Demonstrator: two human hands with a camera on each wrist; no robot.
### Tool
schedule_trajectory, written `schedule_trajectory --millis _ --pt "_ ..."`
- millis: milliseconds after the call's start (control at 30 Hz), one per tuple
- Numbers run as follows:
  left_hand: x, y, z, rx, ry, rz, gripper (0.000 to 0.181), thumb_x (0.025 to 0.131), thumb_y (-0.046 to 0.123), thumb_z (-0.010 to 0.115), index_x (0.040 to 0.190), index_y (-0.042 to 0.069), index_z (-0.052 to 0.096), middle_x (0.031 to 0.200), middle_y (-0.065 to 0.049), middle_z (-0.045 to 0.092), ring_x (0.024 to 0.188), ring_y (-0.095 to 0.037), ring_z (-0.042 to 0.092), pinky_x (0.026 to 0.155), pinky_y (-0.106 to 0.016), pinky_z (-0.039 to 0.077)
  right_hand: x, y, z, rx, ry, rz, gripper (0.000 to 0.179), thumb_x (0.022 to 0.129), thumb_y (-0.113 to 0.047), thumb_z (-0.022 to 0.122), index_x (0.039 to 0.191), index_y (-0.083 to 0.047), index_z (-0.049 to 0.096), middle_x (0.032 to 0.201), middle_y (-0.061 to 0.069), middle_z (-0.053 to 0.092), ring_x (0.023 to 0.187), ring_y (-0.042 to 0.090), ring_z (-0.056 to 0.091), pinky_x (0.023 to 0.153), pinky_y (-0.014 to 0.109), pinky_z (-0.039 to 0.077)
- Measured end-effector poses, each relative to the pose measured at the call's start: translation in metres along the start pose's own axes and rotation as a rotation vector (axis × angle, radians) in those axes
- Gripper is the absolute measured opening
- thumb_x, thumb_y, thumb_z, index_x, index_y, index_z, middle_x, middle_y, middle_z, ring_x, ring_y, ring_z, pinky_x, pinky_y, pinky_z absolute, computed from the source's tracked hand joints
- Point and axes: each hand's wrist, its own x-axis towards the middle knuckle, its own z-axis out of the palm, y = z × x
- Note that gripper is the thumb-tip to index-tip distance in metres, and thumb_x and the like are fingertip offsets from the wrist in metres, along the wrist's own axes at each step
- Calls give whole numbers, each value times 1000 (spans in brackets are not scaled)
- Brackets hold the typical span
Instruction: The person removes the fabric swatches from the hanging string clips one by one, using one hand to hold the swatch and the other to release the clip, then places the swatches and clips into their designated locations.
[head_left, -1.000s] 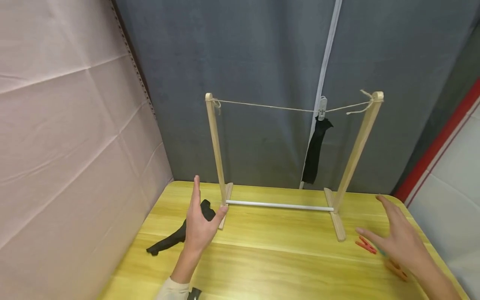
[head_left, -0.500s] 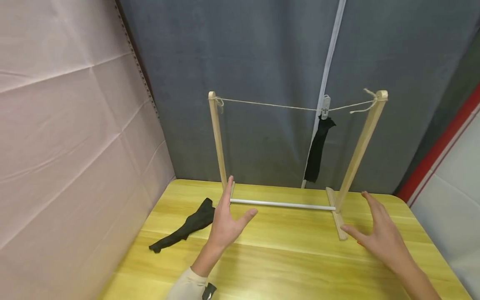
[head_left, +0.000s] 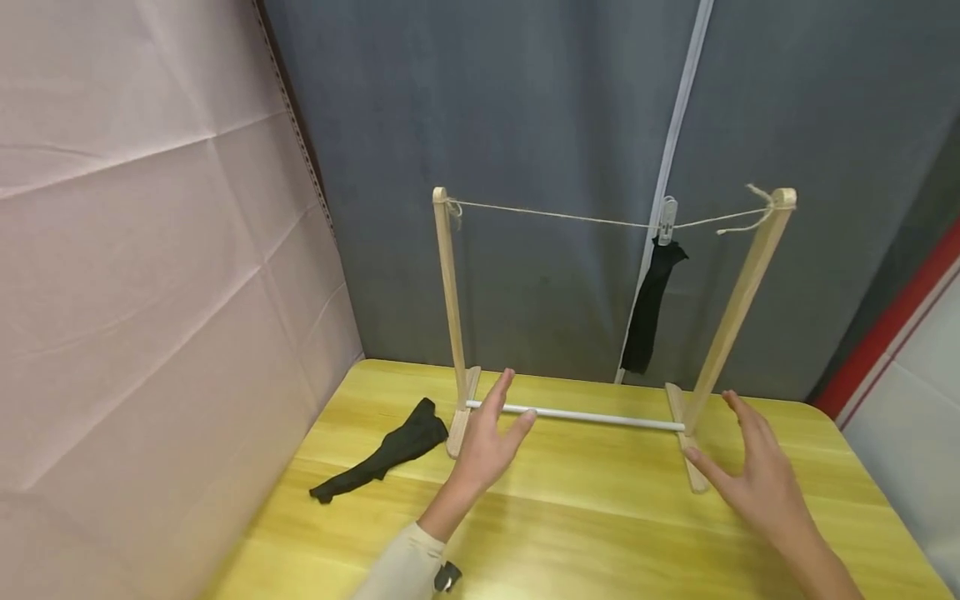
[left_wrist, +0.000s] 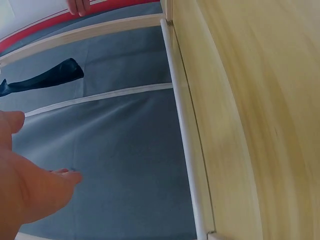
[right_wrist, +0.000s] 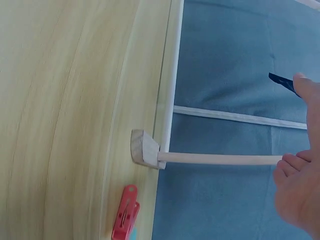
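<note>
In the head view, my left hand (head_left: pixel 486 446) hovers in front of the left foot of a wooden drying rack (head_left: pixel 735 308), thumb and fingers spread, holding nothing. My right hand (head_left: pixel 761 479) is held by the rack's right foot, fingers extended and thumb apart, with nothing in it. A transparent clothespin (head_left: pixel 667 221) pins a black sock-like cloth (head_left: pixel 648 308) to the string (head_left: pixel 555 216) between the posts. Another black cloth (head_left: pixel 405 442) lies flat on the table, left of my left hand. The right wrist view shows a red clothespin (right_wrist: pixel 125 215) near the rack's foot.
The yellow wood-grain table (head_left: pixel 570 525) ends at a grey curtain (head_left: pixel 540 108) behind the rack. A pale cloth wall (head_left: pixel 150 292) borders the left side. A white rod (head_left: pixel 592 417) joins the rack's feet. A small dark object (head_left: pixel 447 575) shows beside my left sleeve.
My left hand has moved right, away from the black cloth on the table. The right hand has shifted slightly left, and the clothespins near it are now hidden in the head view.
</note>
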Motion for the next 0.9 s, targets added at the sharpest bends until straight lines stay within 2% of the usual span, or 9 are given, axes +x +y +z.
schedule_trajectory --millis 133,300,367,600,733,767,800,867,900 --pt "10 -1 13 -91 -37 -17 79 103 47 67 168 27 27 173 8 32 160 -20 35 131 -40 31 1 -2 2 18 6 8 103 94 -36 81 171 -22 15 168 28 32 142 58 40 94 84 39" --pt "16 2 31 -406 -80 -89 65 108 34 61 165 16 36 169 -2 42 159 -26 39 130 -43 33 2 -5 8 52 45 -52 86 101 -25 73 170 -16 23 164 29 39 140 59 43 94 79 42" --pt "18 3 39 -504 -85 -116 61 109 32 60 163 13 39 168 -5 45 158 -28 40 129 -43 35 3 -6 11 64 59 -75 80 102 -22 70 168 -13 26 161 29 42 136 59 46 92 77 43" --pt "25 4 64 -603 -79 -128 59 108 29 62 161 11 42 165 -7 49 156 -29 44 127 -41 39 4 -11 17 72 72 -46 82 100 -27 73 167 -12 29 160 27 45 132 55 50 89 76 45" --pt "31 5 77 -657 -61 -162 57 108 31 62 159 12 45 162 -6 53 153 -26 48 127 -40 39 7 -14 20 86 95 -65 79 100 -24 74 166 -12 31 159 26 47 132 54 51 91 74 46" --pt "33 5 81 -683 -58 -173 57 108 31 62 159 11 46 161 -6 53 153 -26 48 127 -40 39 9 -16 20 92 109 -78 78 100 -22 73 166 -12 32 159 25 47 132 53 52 93 72 46" --pt "35 4 84 -705 -60 -181 57 108 31 62 159 10 46 161 -7 53 153 -26 48 127 -39 39 10 -17 21 95 123 -90 76 101 -20 72 166 -14 33 159 24 48 132 52 52 100 64 48" --pt "37 2 90 -768 -70 -196 57 109 31 61 159 7 45 162 -10 52 154 -29 46 127 -40 39 13 -19 23 105 153 -120 71 103 -16 69 166 -16 36 158 22 50 131 48 53 112 42 47" --pt "39 1 94 -799 -82 -205 58 109 30 60 159 4 45 162 -13 51 155 -31 45 127 -40 39 14 -20 23 112 166 -134 70 103 -14 68 165 -18 36 158 20 51 132 45 53 115 28 43"
